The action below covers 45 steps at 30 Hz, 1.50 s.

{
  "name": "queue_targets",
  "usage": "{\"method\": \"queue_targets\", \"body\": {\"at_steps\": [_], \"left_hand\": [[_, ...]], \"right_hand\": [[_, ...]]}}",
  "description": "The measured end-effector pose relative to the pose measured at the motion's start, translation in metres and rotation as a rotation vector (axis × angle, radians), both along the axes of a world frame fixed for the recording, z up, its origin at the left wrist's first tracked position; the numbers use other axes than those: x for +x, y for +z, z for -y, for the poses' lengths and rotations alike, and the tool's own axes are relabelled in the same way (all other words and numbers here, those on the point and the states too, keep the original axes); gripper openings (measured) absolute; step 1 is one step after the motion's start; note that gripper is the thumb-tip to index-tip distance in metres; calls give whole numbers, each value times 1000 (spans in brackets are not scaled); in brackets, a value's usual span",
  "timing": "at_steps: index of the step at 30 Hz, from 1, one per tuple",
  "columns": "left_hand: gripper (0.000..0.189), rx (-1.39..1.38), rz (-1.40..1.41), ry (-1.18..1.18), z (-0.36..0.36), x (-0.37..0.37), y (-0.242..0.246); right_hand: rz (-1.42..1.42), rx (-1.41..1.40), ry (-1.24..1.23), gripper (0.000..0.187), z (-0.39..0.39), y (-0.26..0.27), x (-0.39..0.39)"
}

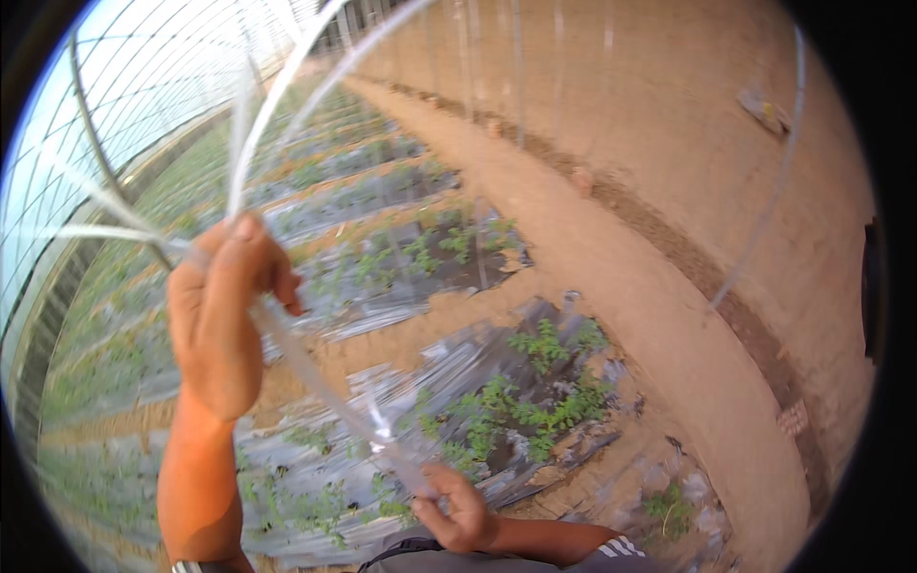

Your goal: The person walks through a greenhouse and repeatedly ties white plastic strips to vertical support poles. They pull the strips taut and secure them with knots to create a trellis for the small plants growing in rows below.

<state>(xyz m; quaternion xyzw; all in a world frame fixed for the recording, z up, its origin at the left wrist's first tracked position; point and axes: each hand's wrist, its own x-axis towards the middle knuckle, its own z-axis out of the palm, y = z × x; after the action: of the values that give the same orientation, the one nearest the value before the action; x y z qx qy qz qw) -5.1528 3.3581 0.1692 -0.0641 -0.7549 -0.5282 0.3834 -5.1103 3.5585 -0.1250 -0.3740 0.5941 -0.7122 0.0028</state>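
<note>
My left hand (222, 308) is raised at the left, its fingers closed on whitish translucent plastic strips (276, 107) that rise above it and trail to the left. From under this hand a strip runs down to the right, over the planted rows. Low in the middle, in front of my body, my right hand (458, 508) pinches the lower end of that strip between thumb and fingers. The strips are blurred, so whether they are flat tape or thin tubing is unclear. Behind the right hand grow leafy green plants (494, 415) in plastic mulch film (401, 387).
Rows of plants under film stretch away to the upper left, with bare soil between them. A dirt path (609, 265) curves along the right, beside an earthen wall (680, 122). Thin cords (519, 79) hang by the wall. A curved greenhouse frame (89, 129) stands at the left.
</note>
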Motion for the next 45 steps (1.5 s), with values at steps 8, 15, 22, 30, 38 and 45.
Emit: {"method": "queue_targets", "body": {"at_steps": [8, 15, 22, 30, 38, 45], "left_hand": [[70, -56, 269, 220, 49, 108, -120], [35, 264, 856, 777, 56, 343, -367], [30, 800, 876, 1421, 63, 566, -421], [26, 799, 829, 1523, 98, 765, -457], [22, 931, 704, 1783, 162, 905, -435], [21, 922, 624, 1617, 298, 942, -415]], "right_hand": [[121, 293, -153, 78, 27, -62, -49], [107, 1048, 467, 69, 35, -230, -2], [-29, 1214, 849, 65, 178, -170, 146], [-483, 998, 959, 62, 403, -150, 346], [-328, 531, 820, 70, 579, -58, 495], [-294, 191, 491, 77, 746, 0, 574]]}}
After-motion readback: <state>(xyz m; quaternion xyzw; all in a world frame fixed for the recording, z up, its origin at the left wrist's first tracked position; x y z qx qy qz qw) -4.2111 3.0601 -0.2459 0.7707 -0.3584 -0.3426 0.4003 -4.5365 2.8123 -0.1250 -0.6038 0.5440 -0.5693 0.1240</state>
